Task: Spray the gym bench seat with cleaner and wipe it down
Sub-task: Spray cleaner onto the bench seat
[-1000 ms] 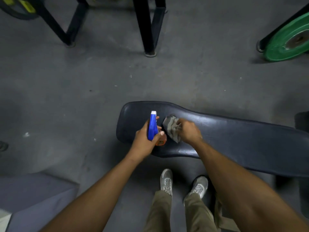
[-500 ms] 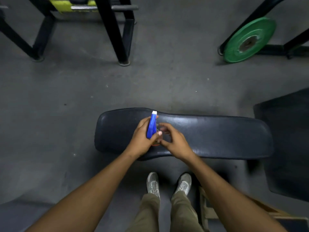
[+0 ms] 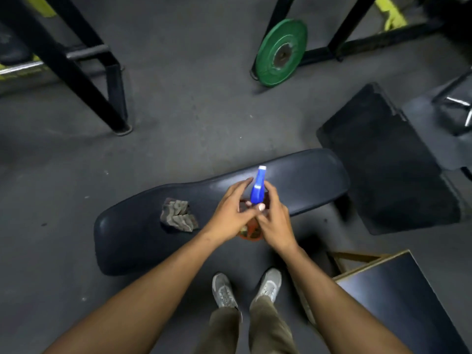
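Note:
The dark padded bench seat (image 3: 132,241) runs across the middle of the view, just beyond my feet. A crumpled grey cloth (image 3: 178,215) lies loose on its left part. Over the middle of the seat I hold a spray bottle (image 3: 258,186) with a blue trigger head and an orange body, its nozzle pointing away from me. My left hand (image 3: 229,213) wraps it from the left, with the thumb across the neck. My right hand (image 3: 277,221) closes on it from the right. Both hands hide most of the orange body.
A green weight plate (image 3: 281,52) leans against a black frame at the back. Black rack legs (image 3: 76,72) stand at the back left. A black floor mat (image 3: 383,159) lies to the right, and another dark pad (image 3: 396,302) sits at the lower right. My shoes (image 3: 224,290) are by the bench.
One second ago my right hand held the cloth; now the cloth lies on the seat's left part and that hand has joined the left on the bottle. The view has shifted left.

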{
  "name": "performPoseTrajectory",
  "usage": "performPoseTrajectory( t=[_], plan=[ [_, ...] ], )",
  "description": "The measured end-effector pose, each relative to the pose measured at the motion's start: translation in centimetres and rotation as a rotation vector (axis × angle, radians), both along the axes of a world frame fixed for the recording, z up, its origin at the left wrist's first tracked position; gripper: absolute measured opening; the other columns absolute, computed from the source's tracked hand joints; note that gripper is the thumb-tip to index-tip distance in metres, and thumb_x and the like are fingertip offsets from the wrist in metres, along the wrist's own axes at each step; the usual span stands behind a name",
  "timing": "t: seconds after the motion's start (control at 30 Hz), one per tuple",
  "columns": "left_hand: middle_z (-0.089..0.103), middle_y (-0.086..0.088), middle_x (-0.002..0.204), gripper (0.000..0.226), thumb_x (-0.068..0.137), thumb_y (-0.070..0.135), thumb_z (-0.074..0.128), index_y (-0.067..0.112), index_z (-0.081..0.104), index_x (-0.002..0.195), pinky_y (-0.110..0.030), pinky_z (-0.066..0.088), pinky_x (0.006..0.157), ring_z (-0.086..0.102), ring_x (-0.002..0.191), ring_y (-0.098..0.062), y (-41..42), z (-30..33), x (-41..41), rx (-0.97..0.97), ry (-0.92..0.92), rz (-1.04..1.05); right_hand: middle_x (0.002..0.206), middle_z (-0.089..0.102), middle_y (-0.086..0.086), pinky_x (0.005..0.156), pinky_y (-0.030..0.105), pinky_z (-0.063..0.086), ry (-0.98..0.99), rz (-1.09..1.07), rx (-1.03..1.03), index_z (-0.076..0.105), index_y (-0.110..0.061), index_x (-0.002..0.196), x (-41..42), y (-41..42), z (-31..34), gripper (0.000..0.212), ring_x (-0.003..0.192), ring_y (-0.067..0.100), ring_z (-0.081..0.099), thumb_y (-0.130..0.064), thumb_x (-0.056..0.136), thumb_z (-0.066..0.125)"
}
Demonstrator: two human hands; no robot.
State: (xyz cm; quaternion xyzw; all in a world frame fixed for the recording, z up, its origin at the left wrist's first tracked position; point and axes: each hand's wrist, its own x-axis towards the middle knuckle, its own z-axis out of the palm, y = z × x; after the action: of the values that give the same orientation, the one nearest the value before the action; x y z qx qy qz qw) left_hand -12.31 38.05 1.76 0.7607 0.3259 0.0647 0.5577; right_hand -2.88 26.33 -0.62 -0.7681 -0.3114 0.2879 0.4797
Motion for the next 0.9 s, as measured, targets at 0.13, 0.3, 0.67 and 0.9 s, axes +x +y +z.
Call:
performPoseTrajectory(
  t=[0.13, 0.3, 0.67, 0.9],
  plan=[
    [0.046, 0.008, 0.148, 0.067, 0.091, 0.032, 0.073, 0.025, 0.043, 0.150, -0.015, 0.046, 0.084, 0.052, 0.117, 0.005, -1.6, -1.5, 1.4, -0.022, 0.056, -0.026, 0.098, 0.068, -0.015, 0.085, 0.037, 0.053, 0.097, -0.248, 0.077, 0.049, -0.023, 0.135, 3.5, -2.8, -1.7, 0.047, 0.087, 0.005, 0.065, -0.036, 0.095, 0.071],
    [0.044, 0.004, 0.152, 0.061, 0.094, 0.043, 0.066, 0.028, 0.044, 0.149, -0.014, 0.042, 0.088, 0.050, 0.129, -0.006, -2.0, -4.5, 2.8, -0.014, 0.214, -0.010, 0.090, 0.071, -0.003, 0.079, 0.043, 0.058, 0.061, -0.394, 0.106, 0.044, -0.058, 0.118, 7.4, -6.2, -2.6, 0.028, 0.082, 0.019, 0.073, -0.053, 0.095, 0.059],
    [0.027, -0.007, 0.164, 0.077, 0.097, 0.054, 0.054, 0.018, 0.025, 0.158, -0.045, 0.022, 0.122, 0.024, 0.150, -0.029, -0.5, -12.5, 11.0, 0.255, 0.509, -0.362, 0.081, 0.071, -0.014, 0.075, 0.038, 0.060, 0.045, -0.451, -0.055, 0.062, -0.033, 0.117, 13.1, -9.8, -8.2, 0.032, 0.073, 0.016, 0.074, -0.051, 0.092, 0.070],
    [0.003, -0.001, 0.171, 0.091, 0.091, 0.070, 0.045, 0.025, 0.009, 0.161, -0.048, 0.002, 0.125, 0.003, 0.156, -0.022, 2.6, -23.1, 15.9, 0.522, 0.607, -0.652, 0.073, 0.069, -0.011, 0.068, 0.057, 0.061, 0.046, -0.677, -0.019, 0.065, -0.033, 0.100, 16.0, -9.7, -14.9, 0.020, 0.055, 0.013, 0.069, -0.048, 0.089, 0.071]
  ],
)
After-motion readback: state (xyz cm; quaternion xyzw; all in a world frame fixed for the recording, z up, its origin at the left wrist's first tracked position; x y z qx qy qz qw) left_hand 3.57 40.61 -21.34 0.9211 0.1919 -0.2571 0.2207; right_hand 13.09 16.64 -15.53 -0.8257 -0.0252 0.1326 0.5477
